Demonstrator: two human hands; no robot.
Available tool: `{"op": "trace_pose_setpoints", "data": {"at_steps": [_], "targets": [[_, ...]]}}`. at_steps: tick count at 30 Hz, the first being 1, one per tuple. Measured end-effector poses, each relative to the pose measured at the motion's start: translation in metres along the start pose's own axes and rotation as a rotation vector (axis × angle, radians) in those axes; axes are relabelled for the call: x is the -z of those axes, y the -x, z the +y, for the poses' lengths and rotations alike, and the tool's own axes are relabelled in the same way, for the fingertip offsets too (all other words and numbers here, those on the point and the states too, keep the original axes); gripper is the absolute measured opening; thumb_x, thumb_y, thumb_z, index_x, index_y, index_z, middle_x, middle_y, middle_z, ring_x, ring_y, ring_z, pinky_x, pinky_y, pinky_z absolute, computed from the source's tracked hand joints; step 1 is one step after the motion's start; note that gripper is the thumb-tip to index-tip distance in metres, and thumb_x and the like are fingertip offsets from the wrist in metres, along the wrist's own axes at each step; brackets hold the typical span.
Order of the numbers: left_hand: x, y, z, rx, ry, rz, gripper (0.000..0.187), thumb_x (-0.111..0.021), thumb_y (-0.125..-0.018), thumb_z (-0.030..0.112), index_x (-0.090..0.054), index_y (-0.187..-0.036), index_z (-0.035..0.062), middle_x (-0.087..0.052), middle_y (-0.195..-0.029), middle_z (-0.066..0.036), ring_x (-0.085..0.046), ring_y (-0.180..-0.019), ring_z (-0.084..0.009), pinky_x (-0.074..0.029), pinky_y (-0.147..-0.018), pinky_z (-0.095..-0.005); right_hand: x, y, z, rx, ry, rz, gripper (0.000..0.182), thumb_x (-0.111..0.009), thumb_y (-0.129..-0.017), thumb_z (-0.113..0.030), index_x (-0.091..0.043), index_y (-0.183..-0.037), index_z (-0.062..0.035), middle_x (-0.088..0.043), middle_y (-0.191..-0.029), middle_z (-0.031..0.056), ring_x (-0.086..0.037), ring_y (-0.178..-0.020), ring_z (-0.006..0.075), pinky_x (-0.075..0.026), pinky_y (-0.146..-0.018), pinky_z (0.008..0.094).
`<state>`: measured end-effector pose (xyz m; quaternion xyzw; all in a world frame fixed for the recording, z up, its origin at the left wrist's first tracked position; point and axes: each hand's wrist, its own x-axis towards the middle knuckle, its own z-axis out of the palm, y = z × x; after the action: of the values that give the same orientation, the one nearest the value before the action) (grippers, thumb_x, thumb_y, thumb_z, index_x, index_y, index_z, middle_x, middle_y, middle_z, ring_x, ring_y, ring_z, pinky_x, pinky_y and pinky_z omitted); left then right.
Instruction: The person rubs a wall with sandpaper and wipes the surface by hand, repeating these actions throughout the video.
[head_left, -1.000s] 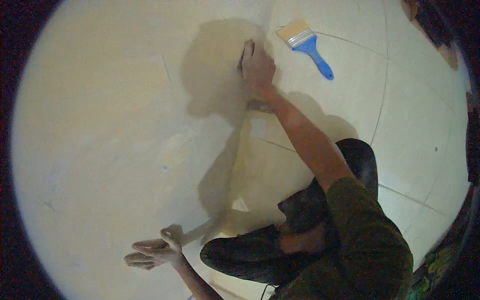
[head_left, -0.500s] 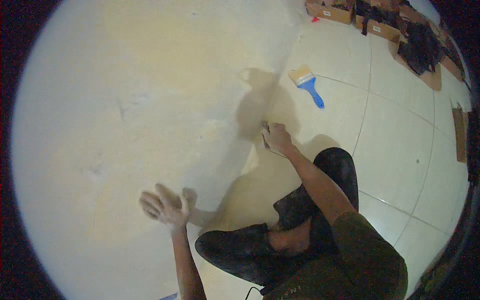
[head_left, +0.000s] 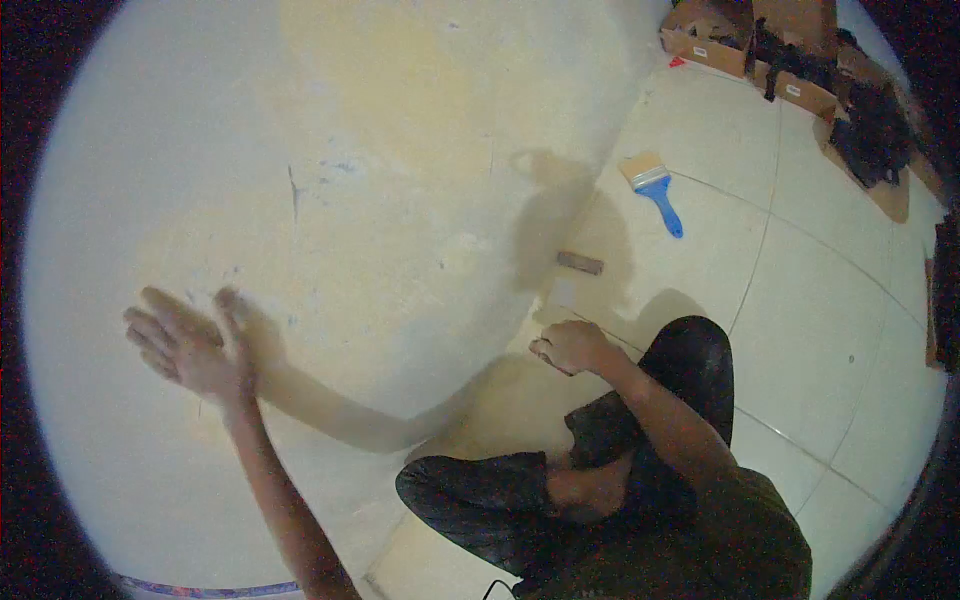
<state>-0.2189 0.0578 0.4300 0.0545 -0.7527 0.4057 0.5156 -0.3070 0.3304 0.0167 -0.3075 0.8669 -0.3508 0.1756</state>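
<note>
My left hand (head_left: 195,350) is spread over the pale, yellow-patched wall (head_left: 370,190), with nothing in it. Whether the palm touches the surface cannot be told. Near my knee, above the floor, my right hand (head_left: 575,350) is closed, its fingers curled round something dark and thin that shows only at its edge. Beyond it a small brown block (head_left: 580,263) lies by the foot of the wall. Farther off, a wide brush (head_left: 658,198) with a blue handle and pale bristles rests on the tiles.
Cardboard boxes (head_left: 703,52) holding dark items line the floor at the upper right. A small red piece (head_left: 677,62) lies beside them. At the right edge stands a dark brown object (head_left: 942,290). My crossed legs (head_left: 480,505) are at the bottom.
My left hand has moved up and left along the wall. My right hand has drawn back toward my knee, and the brown block now shows on the floor. The view has shifted slightly.
</note>
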Motion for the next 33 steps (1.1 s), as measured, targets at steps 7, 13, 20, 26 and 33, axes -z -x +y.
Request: {"op": "trace_pose_setpoints", "data": {"at_steps": [7,13,20,26,33], "targets": [[-0.065,0.050,0.217,-0.212,0.331,-0.301,0.100,-0.055,-0.091,0.068,-0.022,-0.164,0.0073,-0.011,-0.170,-0.024,-0.004,-0.158,-0.0427,0.002,-0.124,-0.0607,-0.036,-0.038,0.027,0.068,0.042,-0.129,0.038,-0.058,-0.093,-0.040,-0.075,-0.092,-0.0051,-0.074,-0.086,0.0194,-0.074,-0.082,0.0353,-0.058,-0.075,0.0515],[-0.089,0.090,0.339,-0.787,0.985,-0.821,0.066,-0.065,-0.091,0.045,-0.055,-0.146,0.0096,-0.044,-0.156,-0.021,-0.036,-0.147,-0.0401,-0.023,-0.122,-0.0577,-0.025,-0.041,0.038,0.078,0.005,-0.122,0.035,-0.062,-0.089,-0.038,-0.074,-0.090,-0.0060,-0.074,-0.085,0.0184,-0.074,-0.080,0.0364,-0.058,-0.075,0.0515],[-0.052,-0.091,0.302,-0.588,0.726,-0.332,0.078,-0.073,-0.086,0.052,-0.052,-0.149,0.0116,-0.050,-0.152,-0.018,-0.044,-0.143,-0.0367,-0.028,-0.120,-0.0538,-0.001,-0.031,0.037,0.044,-0.027,-0.069,0.032,-0.062,-0.087,-0.036,-0.074,-0.088,-0.0059,-0.075,-0.087,0.0189,-0.074,-0.078,0.0367,-0.059,-0.074,0.0516],[-0.094,-0.181,0.246,-0.343,0.272,0.027,0.082,-0.064,-0.092,0.056,-0.040,-0.158,0.0149,-0.028,-0.166,-0.023,-0.020,-0.156,-0.0409,-0.015,-0.125,-0.0556,0.001,-0.043,0.046,0.004,-0.039,-0.062,0.033,-0.063,-0.086,-0.036,-0.077,-0.092,-0.0069,-0.076,-0.089,0.0190,-0.075,-0.079,0.0372,-0.059,-0.074,0.0518],[-0.124,-0.035,0.344,-0.622,0.464,-0.398,0.083,-0.053,-0.097,0.058,-0.031,-0.161,0.0093,-0.014,-0.170,-0.023,-0.009,-0.158,-0.0410,-0.003,-0.125,-0.0618,0.006,-0.056,0.046,-0.025,-0.085,-0.067,0.032,-0.063,-0.087,-0.035,-0.078,-0.096,-0.0084,-0.076,-0.092,0.0188,-0.075,-0.088,0.0371,-0.059,-0.080,0.0503]]}}
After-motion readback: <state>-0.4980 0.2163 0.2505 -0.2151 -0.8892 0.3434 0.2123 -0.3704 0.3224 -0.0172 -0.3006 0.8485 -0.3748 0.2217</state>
